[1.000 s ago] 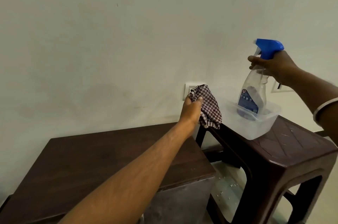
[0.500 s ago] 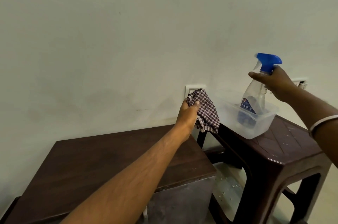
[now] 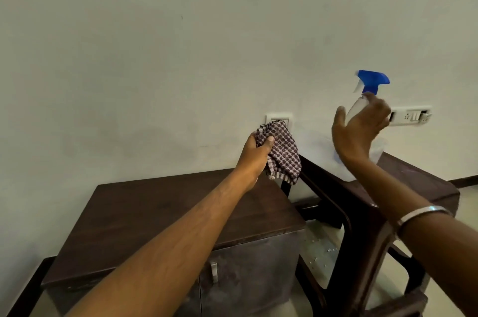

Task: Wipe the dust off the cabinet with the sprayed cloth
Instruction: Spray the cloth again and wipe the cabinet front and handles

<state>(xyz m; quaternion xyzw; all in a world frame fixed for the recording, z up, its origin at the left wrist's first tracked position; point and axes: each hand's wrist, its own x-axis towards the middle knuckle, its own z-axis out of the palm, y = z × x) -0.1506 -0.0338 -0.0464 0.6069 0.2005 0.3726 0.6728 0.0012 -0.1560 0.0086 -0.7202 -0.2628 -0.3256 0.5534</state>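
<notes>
Cloth: checked brown-and-white cloth [image 3: 280, 152] bunched in left hand [image 3: 254, 159].
Cabinet: dark wooden-topped cabinet [image 3: 165, 218] lay at seven o'clock below it, nearer the left.
Right hand [image 3: 359, 127]: open, empty.

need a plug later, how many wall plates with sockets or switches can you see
2. One small wall plate sits just above the checked cloth; a wider switch and socket plate is right of the spray bottle. Others may be hidden.

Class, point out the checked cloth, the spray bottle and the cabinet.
checked cloth [image 3: 283, 151], head view, middle of the bunched fabric.
spray bottle [image 3: 373, 80], head view, blue trigger head.
cabinet [image 3: 160, 210], head view, bare dark top.
</notes>
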